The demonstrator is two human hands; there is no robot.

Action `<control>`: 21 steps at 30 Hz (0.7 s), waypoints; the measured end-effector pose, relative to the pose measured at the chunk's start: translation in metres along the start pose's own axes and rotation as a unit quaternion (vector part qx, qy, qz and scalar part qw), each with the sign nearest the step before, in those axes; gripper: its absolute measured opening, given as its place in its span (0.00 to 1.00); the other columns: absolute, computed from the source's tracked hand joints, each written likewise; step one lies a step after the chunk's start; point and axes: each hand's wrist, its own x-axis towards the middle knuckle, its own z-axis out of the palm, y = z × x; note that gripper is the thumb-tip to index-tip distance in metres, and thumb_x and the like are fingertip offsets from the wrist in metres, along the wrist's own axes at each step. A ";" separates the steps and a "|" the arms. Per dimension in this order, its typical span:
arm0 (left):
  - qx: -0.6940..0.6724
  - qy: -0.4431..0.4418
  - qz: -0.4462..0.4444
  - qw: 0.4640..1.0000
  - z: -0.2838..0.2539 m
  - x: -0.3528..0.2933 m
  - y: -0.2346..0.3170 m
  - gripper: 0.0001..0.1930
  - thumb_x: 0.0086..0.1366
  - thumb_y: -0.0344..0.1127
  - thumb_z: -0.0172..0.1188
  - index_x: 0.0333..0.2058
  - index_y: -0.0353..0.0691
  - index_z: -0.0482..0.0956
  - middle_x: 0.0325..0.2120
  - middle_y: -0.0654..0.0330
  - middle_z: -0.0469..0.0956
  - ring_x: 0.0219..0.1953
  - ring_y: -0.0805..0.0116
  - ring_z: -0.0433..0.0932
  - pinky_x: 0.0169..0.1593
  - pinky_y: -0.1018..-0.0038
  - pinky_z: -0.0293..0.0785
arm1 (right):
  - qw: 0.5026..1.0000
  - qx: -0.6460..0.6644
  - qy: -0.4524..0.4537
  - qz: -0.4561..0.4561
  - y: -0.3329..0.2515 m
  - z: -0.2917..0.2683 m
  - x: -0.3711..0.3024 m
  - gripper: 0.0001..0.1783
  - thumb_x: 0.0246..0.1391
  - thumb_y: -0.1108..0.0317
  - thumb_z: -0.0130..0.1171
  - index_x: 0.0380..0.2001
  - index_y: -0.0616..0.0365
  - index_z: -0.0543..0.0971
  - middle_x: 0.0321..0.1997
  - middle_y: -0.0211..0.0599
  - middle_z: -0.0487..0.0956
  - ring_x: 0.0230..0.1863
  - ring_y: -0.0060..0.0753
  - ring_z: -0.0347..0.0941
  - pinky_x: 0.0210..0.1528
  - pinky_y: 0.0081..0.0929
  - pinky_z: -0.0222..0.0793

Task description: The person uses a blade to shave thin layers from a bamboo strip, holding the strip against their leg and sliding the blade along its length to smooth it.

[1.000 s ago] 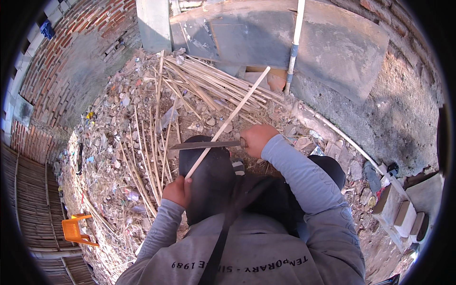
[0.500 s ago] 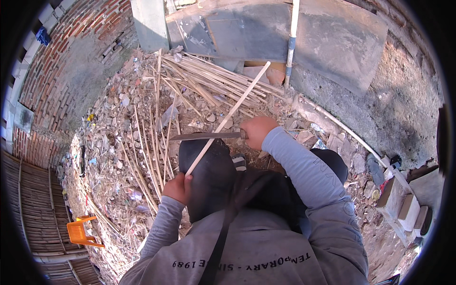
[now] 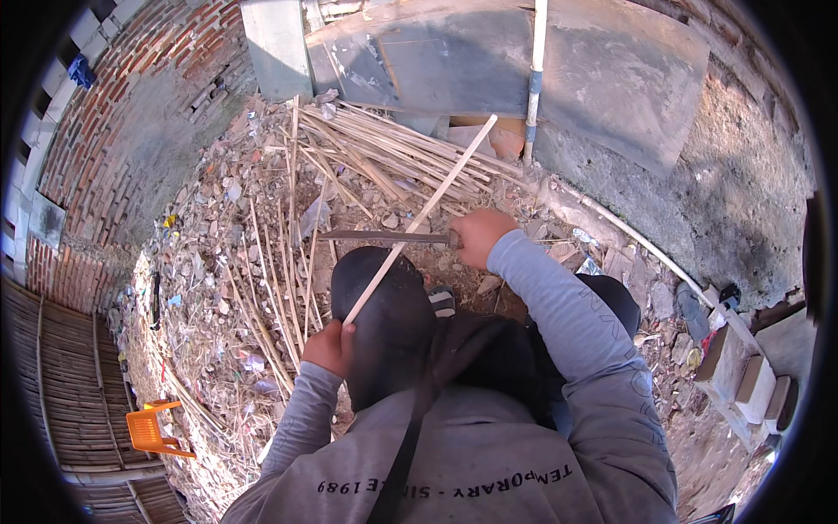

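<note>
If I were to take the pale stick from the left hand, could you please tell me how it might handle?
The stick is probably stiff, since it runs straight beyond the left hand gripping its lower end. It is likely light for its length, being thin. Its far end may dip, as most of the stick lies beyond that hand.

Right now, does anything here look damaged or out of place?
Yes: litter is strewn among rubble, looking untidy, and the brick wall at left looks worn, its grey coating patchy. The left hand's pale strip shows no obvious damage.
</note>
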 end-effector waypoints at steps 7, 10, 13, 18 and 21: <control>0.012 -0.008 0.001 1.000 0.000 0.000 -0.001 0.20 0.69 0.48 0.50 0.25 0.36 0.70 0.17 0.41 0.73 0.25 0.36 0.75 0.29 0.49 0.69 | 0.998 -0.017 -0.031 -0.046 -0.020 0.002 -0.001 0.12 0.42 0.62 0.61 0.32 0.52 0.79 0.31 0.45 0.81 0.37 0.52 0.79 0.41 0.48 0.74; 0.005 0.002 0.005 1.000 0.000 0.000 0.001 0.21 0.70 0.48 0.49 0.24 0.36 0.70 0.17 0.41 0.73 0.25 0.36 0.75 0.28 0.50 0.68 | 0.997 -0.056 -0.046 0.002 -0.010 -0.009 0.003 0.12 0.44 0.63 0.61 0.35 0.49 0.81 0.35 0.42 0.82 0.44 0.47 0.79 0.46 0.44 0.74; 0.000 0.011 0.011 1.000 0.001 0.002 0.001 0.20 0.69 0.48 0.50 0.25 0.37 0.70 0.17 0.41 0.73 0.24 0.36 0.75 0.29 0.49 0.69 | 0.999 -0.008 -0.024 0.046 0.010 -0.013 0.010 0.12 0.44 0.62 0.61 0.35 0.49 0.81 0.36 0.42 0.82 0.43 0.48 0.79 0.46 0.44 0.74; 0.008 0.000 0.007 1.000 0.003 0.002 -0.004 0.19 0.68 0.48 0.51 0.26 0.38 0.70 0.17 0.41 0.74 0.24 0.36 0.76 0.29 0.47 0.70 | 0.999 0.008 0.009 0.036 0.006 -0.003 0.002 0.12 0.43 0.62 0.61 0.34 0.52 0.80 0.34 0.44 0.82 0.41 0.51 0.78 0.45 0.46 0.74; -0.003 0.005 0.015 1.000 0.002 0.002 -0.003 0.18 0.68 0.48 0.51 0.27 0.38 0.70 0.17 0.40 0.74 0.24 0.36 0.76 0.29 0.47 0.70 | 1.000 0.004 0.017 0.007 0.004 0.001 0.001 0.13 0.42 0.62 0.61 0.34 0.53 0.79 0.32 0.45 0.81 0.38 0.53 0.78 0.43 0.48 0.74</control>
